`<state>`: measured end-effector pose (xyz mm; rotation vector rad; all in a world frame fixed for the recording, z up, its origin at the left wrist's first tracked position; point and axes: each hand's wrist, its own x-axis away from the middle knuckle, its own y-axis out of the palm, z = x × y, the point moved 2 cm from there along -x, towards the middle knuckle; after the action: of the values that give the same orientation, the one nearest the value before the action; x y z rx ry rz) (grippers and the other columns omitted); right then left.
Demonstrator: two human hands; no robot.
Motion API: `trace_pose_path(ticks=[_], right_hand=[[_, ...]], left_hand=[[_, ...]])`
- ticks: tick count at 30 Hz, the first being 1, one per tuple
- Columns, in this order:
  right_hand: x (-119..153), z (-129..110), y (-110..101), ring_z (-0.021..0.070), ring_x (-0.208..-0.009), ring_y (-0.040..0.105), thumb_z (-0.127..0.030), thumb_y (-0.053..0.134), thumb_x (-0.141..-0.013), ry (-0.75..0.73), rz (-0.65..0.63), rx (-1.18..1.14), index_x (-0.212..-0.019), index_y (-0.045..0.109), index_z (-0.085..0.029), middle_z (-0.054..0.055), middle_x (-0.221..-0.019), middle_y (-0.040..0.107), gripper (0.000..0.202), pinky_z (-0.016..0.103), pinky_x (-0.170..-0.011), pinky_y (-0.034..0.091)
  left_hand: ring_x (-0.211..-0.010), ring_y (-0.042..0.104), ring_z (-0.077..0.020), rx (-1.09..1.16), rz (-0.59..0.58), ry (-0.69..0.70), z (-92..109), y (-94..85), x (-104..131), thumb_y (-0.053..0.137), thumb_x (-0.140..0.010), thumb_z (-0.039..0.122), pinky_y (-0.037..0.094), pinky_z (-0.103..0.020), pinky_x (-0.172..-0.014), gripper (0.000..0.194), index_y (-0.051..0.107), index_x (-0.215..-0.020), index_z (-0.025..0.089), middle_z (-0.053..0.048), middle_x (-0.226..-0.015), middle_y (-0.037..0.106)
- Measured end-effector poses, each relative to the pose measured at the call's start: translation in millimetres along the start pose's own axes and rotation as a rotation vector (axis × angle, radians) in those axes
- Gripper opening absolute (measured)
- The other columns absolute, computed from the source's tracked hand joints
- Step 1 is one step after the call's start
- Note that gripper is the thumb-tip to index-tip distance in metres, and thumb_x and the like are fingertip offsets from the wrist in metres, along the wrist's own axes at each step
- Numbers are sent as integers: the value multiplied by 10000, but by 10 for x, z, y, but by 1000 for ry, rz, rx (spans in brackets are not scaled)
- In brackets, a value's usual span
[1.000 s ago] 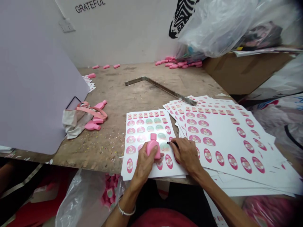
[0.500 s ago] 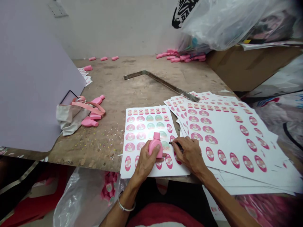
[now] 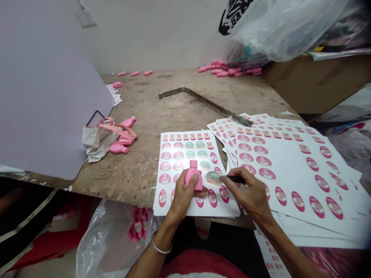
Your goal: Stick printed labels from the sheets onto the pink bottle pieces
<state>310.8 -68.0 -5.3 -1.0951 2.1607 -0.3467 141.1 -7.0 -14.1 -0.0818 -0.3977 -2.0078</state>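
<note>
My left hand (image 3: pixel 184 193) is closed around a small pink toy bottle (image 3: pixel 191 177), its cap pointing away from me. It rests over a sheet of stickers (image 3: pixel 171 204) with rows of pink and green labels. Between the thumb and a finger of my right hand (image 3: pixel 249 189) is the edge of a green arched sticker (image 3: pixel 213 177), lifted off the sheet just right of the bottle. The same hand also grips a thin black tool (image 3: pixel 236 179), whose kind I cannot make out.
Several sticker sheets (image 3: pixel 285 166) overlap on the right, under the end of a bent metal bar (image 3: pixel 214 104). A cloth pouch (image 3: pixel 98 143) and pink bottles (image 3: pixel 118 147) lie left. More pink bottles (image 3: pixel 223 71) are piled at the back. A plastic bag (image 3: pixel 95 239) hangs below the table edge.
The green sticker has come off the sheet and is now in my right hand's fingers. That hand has moved a little right, and the camera view has shifted slightly left.
</note>
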Motion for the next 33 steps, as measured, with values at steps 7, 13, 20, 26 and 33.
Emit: trace_pose_path(ticks=[7, 13, 20, 26, 33], right_hand=[[-20, -212, 108, 180, -728, 641, -459, 656, -763, 245, -123, -317, -876, 725, -211, 31, -835, 718, 281, 275, -624, 504], [16, -301, 224, 191, -788, 656, -427, 658, -768, 186, -128, -333, -878, 739, -228, 35, -877, 726, 241, 303, -707, 524], [11, -331, 250, 204, -824, 659, -420, 639, -791, 128, -139, -306, -882, 734, -235, 47, -908, 722, 227, 332, -737, 520], [13, -322, 292, 181, -767, 639, -411, 620, -816, 53, -133, -247, -904, 726, -232, 49, -881, 715, 226, 307, -651, 496], [1, -331, 243, 188, -679, 596, -445, 603, -823, -107, -48, 88, -864, 713, -221, 47, -764, 694, 252, 368, -708, 447]], left_hand=[[-683, 678, -211, 342, 46, -73, 59, 63, 69, 444, -889, 560, 582, -314, -586, 533, 615, -1007, 69, -116, -801, 691], [-652, 678, -205, 396, 12, -96, 113, 80, 100, 404, -910, 550, 586, -339, -609, 542, 621, -1061, 76, -102, -781, 702], [-682, 679, -220, 393, 11, -101, 121, 73, 96, 463, -867, 587, 588, -358, -628, 560, 633, -1027, 79, -97, -752, 697], [-703, 676, -217, 380, -6, -92, 135, 64, 111, 478, -845, 610, 587, -347, -624, 560, 618, -1031, 101, -91, -786, 688], [-686, 651, -165, 235, -79, 50, 158, 32, 152, 653, -808, 372, 566, -264, -566, 338, 542, -1050, 162, -20, -807, 605]])
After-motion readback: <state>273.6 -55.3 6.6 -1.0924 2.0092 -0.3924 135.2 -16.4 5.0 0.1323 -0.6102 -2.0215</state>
